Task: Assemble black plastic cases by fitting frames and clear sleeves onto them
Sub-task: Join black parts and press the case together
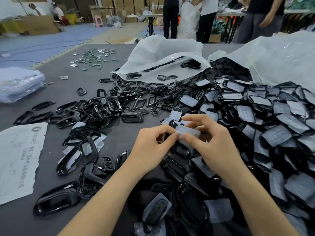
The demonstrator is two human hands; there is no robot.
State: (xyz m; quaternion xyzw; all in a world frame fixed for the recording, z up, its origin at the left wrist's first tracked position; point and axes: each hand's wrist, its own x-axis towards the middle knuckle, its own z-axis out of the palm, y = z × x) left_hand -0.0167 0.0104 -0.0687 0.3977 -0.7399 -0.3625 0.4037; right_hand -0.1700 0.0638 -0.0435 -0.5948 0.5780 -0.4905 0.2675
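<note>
Grey felt-like cloth covers the table (56, 86) where a person works with both bare hands. At the far left lies a stack of clear plastic-wrapped bundles (18, 84), and nearer the person a torn sheet of white printed paper (20, 157). Just right of the paper, glossy black frames (95, 114) are scattered loosely across the table, some overlapping. Beyond them, farther back, sits a patch of small shiny metal discs (95, 57).

At the centre, both forearms reach forward from the bottom edge and meet above the table. The left hand (150, 147) is palm-down, wrist slightly bent, its fingers (167, 132) curled together and pinching the left end of a clear sleeve (188, 132). The right hand (214, 142) mirrors it, thumb and fingers clamped on the sleeve's right side, index finger stretched over the top. A black case piece (173, 124) shows just behind the sleeve; whether it is inside the sleeve cannot be told.

Behind the hands an open white plastic bag (162, 53) spills more frames. To the right, a large heap of sleeved black cases (265, 116) pours from a second clear bag (281, 62).
</note>
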